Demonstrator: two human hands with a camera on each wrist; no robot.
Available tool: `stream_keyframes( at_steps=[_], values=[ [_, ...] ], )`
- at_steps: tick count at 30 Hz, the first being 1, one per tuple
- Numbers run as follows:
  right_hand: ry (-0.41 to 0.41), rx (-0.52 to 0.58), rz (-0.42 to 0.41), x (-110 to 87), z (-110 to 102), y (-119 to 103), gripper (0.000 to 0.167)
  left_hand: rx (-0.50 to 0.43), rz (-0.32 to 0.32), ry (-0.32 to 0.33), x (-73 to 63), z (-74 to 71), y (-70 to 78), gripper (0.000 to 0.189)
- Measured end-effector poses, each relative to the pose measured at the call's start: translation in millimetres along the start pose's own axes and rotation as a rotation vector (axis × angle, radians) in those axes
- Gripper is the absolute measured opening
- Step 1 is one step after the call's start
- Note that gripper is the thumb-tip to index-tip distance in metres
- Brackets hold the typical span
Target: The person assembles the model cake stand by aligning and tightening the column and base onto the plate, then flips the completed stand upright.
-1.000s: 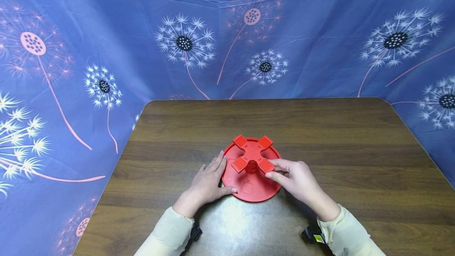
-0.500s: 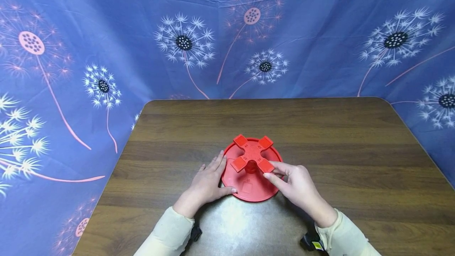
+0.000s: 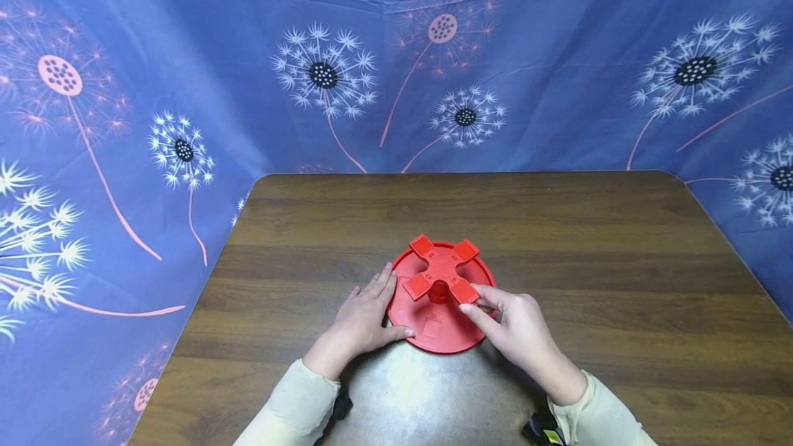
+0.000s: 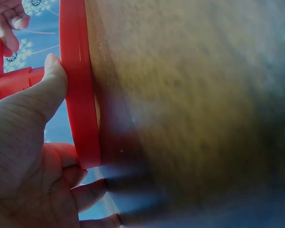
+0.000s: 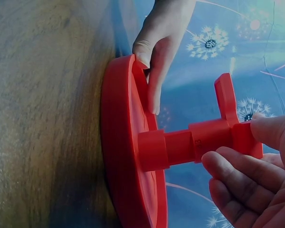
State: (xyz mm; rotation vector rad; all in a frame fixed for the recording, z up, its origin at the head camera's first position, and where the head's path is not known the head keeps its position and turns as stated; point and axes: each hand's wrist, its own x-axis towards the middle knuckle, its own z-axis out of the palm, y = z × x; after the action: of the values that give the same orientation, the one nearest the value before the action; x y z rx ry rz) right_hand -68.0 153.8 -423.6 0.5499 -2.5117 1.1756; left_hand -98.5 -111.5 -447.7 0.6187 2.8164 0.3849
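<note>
A round, shallow red plastic base (image 3: 441, 336) with a raised rim lies on the wooden table. From its centre rises a stepped red post (image 5: 180, 146), topped by a red cross-shaped piece (image 3: 441, 267) with raised arm ends and embossed numbers. My left hand (image 3: 362, 319) rests against the base's left side, fingers straight along the outside and thumb over the rim. With my right hand (image 3: 517, 325) I pinch the near-right arm of the cross, between the thumb and the fingers. In the right wrist view the post stands square to the base.
The brown wood-grain table (image 3: 588, 246) extends all around the base. Behind it and at the sides hangs a blue cloth (image 3: 396, 88) with dandelion prints. A black wrist strap (image 3: 545, 429) shows beside the right sleeve.
My right hand has shifted slightly toward the near side, keeping its pinch on the arm. The left hand and the base stay nearly where they were.
</note>
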Motion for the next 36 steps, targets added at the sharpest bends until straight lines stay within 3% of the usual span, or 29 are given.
stream_keyframes(
  at_steps=[5, 24, 36],
  values=[
    [0.013, -0.005, -0.014, -0.9, 0.2, -0.9, 0.027, 0.002, 0.012, 0.022, -0.5, 0.7, 0.4, 0.101],
    [0.04, -0.056, -0.042, -3.9, 3.2, -1.1, 0.032, 0.017, 0.004, 0.009, -0.9, 1.3, 0.9, 0.101],
    [-0.023, -0.044, -0.095, -0.4, -4.2, 8.8, 0.04, -0.022, 0.023, 0.006, -0.2, 1.8, -3.6, 0.103]
  ],
)
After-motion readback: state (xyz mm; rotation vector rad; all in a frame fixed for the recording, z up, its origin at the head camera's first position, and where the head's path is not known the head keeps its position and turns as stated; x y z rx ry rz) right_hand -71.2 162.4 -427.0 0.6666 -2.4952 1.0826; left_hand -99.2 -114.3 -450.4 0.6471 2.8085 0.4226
